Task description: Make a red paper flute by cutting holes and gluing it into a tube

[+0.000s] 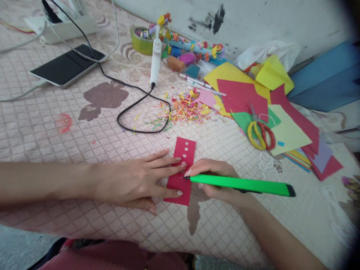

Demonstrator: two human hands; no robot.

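Note:
A red paper strip [184, 152] with a row of small holes lies on the patterned cloth. My left hand [135, 180] lies flat on the strip's lower part, fingers stretched out and pressing it down. My right hand [216, 182] is closed around a bright green tool with a black end cap [242, 184]. The tool's thin tip touches the strip next to my left fingertips.
Yellow-and-red scissors [261, 134] rest on a spread of coloured paper sheets [239, 93] at the right. Paper scraps [187, 108] lie ahead, with a white device and black cable [155, 56], a tablet [66, 65] at far left, and craft pieces by the wall.

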